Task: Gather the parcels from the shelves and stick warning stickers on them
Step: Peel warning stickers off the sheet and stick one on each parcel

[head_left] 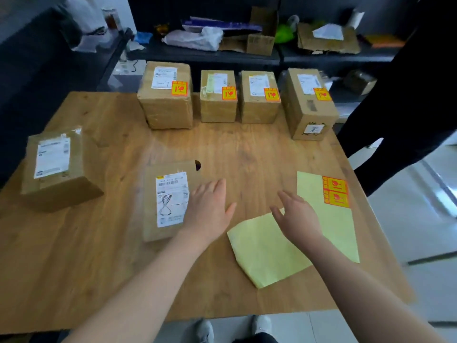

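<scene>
Several cardboard parcels stand in a row at the table's far edge, each with an orange warning sticker; the leftmost and the rightmost are the largest. A flat parcel with a white label lies in front of me and bears no sticker. My left hand hovers open at its right edge, fingers straight. Another unstickered parcel sits at the left. My right hand is open above a yellow backing sheet that carries two orange stickers. A second yellow sheet lies below it, bare.
The wooden table ends close to my feet. Dark shelves behind it hold torn cardboard, plastic bags and clutter. A person in dark clothes stands at the table's far right corner.
</scene>
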`<state>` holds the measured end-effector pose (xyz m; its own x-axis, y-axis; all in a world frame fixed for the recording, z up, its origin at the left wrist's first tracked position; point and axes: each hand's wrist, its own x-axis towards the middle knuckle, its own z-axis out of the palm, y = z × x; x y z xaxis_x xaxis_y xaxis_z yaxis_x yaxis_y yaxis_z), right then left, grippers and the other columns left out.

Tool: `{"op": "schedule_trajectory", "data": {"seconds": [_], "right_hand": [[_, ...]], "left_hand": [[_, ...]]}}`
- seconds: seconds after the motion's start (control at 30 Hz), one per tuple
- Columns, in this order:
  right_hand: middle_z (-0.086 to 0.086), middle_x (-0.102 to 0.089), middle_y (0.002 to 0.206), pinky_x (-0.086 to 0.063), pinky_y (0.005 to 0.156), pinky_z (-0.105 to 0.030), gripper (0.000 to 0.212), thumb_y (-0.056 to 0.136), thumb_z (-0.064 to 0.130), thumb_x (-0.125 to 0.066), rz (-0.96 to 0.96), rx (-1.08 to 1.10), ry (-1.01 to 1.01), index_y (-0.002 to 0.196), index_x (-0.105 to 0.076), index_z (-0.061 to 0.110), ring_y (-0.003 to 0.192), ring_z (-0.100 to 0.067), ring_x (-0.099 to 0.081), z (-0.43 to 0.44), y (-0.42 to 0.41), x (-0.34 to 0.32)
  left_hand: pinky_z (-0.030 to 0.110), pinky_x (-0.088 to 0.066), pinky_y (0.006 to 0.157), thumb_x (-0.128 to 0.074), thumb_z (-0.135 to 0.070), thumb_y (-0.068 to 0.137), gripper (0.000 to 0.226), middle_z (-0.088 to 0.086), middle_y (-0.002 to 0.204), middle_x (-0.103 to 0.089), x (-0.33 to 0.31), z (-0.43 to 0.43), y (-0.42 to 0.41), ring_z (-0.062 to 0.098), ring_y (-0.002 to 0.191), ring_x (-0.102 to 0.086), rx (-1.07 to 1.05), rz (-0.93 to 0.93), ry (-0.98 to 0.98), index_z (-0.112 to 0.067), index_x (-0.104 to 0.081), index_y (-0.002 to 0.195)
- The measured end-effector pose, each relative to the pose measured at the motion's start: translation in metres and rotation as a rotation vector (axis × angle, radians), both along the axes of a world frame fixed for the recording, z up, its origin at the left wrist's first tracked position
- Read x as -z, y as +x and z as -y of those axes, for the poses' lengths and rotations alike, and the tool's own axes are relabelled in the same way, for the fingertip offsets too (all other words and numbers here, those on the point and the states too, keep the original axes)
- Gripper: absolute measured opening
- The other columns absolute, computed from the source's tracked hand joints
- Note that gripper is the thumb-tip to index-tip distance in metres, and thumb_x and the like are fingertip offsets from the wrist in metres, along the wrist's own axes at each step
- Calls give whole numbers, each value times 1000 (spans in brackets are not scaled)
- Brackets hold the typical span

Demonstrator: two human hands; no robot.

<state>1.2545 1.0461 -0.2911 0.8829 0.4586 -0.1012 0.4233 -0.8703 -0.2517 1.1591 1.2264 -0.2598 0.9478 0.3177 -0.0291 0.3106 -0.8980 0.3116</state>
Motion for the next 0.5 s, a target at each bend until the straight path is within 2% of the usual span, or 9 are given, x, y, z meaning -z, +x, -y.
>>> {"op": "schedule_trajectory", "data": {"seconds": [0.13,0.27,0.33,0.43,0.5], "right_hand": [[-7,-36,151,-35,106,-37,51,97,35,-46,-72,133,-49,142,-39,11,136,-26,-36,58,40,15],[-4,-26,156,-40,101,-39,53,99,36,-41,-151,186,-138,147,-30,16,138,-26,-33,110,84,36],[-3,-22,158,-39,103,-41,54,100,35,-38,-196,162,-166,149,-26,16,140,-26,-30,128,104,48],[-3,-16,159,-32,109,-41,55,100,32,-35,-272,95,-179,151,-21,16,143,-25,-23,143,126,64],[-1,-13,160,-27,112,-39,55,101,30,-34,-285,42,-162,152,-18,16,146,-22,-16,147,137,72]], "left_hand": [[38,-26,112,-44,-42,97,61,7,148,-39,20,42,46,26,136,-35,121,-96,-25,-10,-28,147],[39,-34,105,-51,-40,94,55,10,138,-49,46,82,96,29,128,-44,146,-165,-57,-9,-39,138],[39,-36,101,-52,-37,94,51,11,136,-50,58,102,120,31,125,-46,134,-209,-109,-7,-42,135],[37,-39,102,-57,-33,92,50,16,135,-51,78,128,156,33,125,-46,81,-282,-262,-4,-44,131],[35,-43,96,-61,-30,90,44,16,128,-56,89,139,177,33,120,-50,17,-304,-312,-6,-50,125]]}}
